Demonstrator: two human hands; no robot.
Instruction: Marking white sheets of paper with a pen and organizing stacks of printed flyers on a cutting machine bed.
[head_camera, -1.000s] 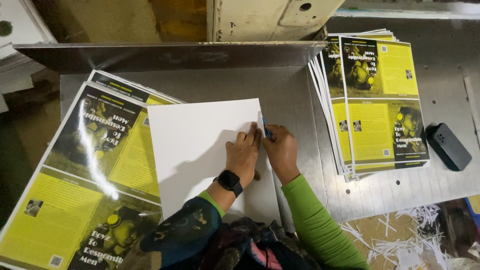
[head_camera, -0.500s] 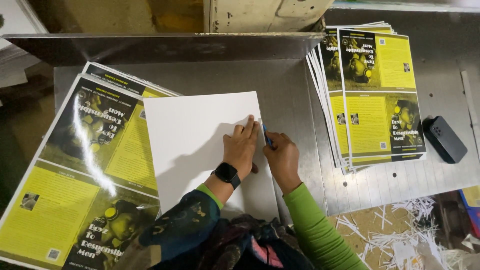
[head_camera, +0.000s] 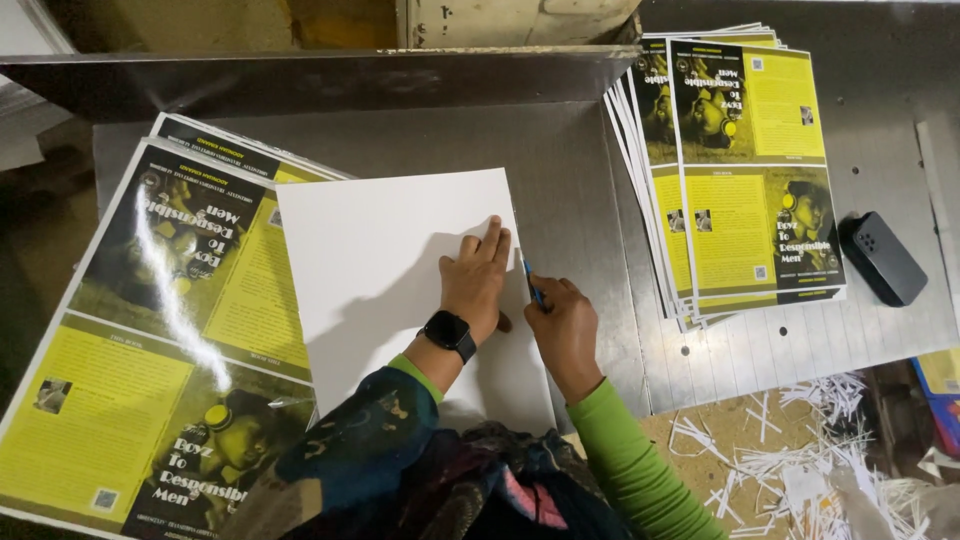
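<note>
A blank white sheet (head_camera: 390, 250) lies on the metal table (head_camera: 570, 170). My left hand (head_camera: 478, 280), with a black watch on the wrist, presses flat on the sheet near its right edge. My right hand (head_camera: 562, 325) grips a thin blue tool (head_camera: 533, 285), held against that right edge just beside my left fingers. The tool's tip is mostly hidden by my hand.
A stack of yellow and black printed posters (head_camera: 160, 330) lies at the left, partly under the white sheet. Another fanned stack of posters (head_camera: 740, 170) sits at the right, with a black phone (head_camera: 883, 257) beside it. Paper shreds (head_camera: 800, 450) litter the lower right.
My right hand has slid the blue tool down the sheet's right edge toward me. My left hand has stayed pressed on the sheet.
</note>
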